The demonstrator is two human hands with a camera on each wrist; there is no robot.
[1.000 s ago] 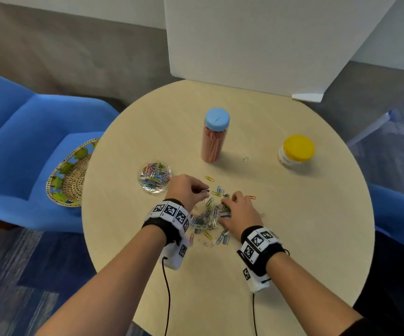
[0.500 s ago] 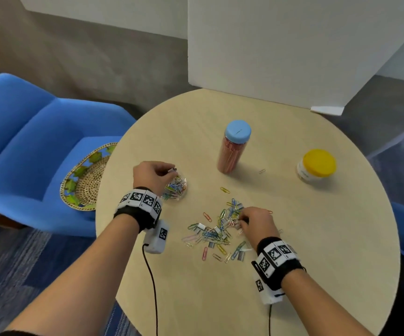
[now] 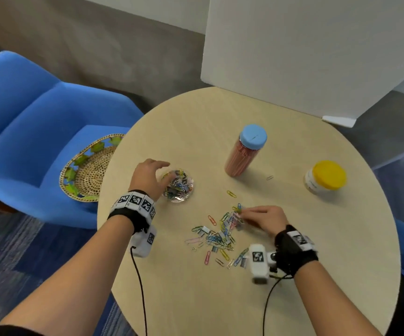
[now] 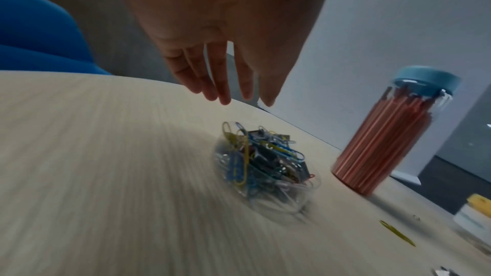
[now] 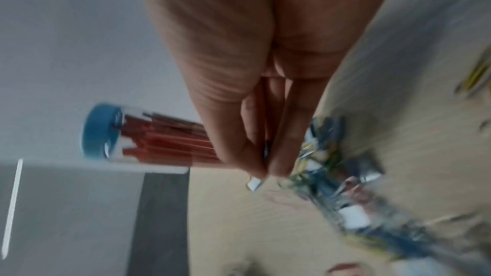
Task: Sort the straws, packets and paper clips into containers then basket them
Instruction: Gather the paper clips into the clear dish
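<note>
Left hand [image 3: 147, 178]: hovers over the clear dish [image 3: 178, 187], fingers [image 4: 220, 83] straight, slightly spread, pointing down; holds nothing, not touching the dish in the left wrist view.
Clear dish: on the desk [image 3: 244, 299], left of centre, heaped with mixed-colour paper clips; just left of the straw jar's base in the left wrist view.
Right hand [image 3: 266, 220]: low over the far edge of the loose clip pile [image 3: 220, 235], thumb and fingers [image 5: 286, 144] pressed together, pinching a small white-tipped clip [image 5: 254, 184]; view blurred, so how many clips it holds cannot be told.
Loose clip pile: scattered on the desk in front of the person, between the two wrists; a yellow clip [image 3: 231, 194] and a pale one [image 3: 270, 177] lie apart, nearer the jars.
Straw jar [image 3: 245, 151]: upright, blue lid on, filled with red-orange straws, behind the pile.
Yellow-lidded jar [image 3: 325, 177]: upright, closed, at the right of the desk, well apart from the straw jar.
Basket [image 3: 88, 168]: woven, green leaf trim, on the blue chair [image 3: 26, 132] to the left, partly under the desk edge.
</note>
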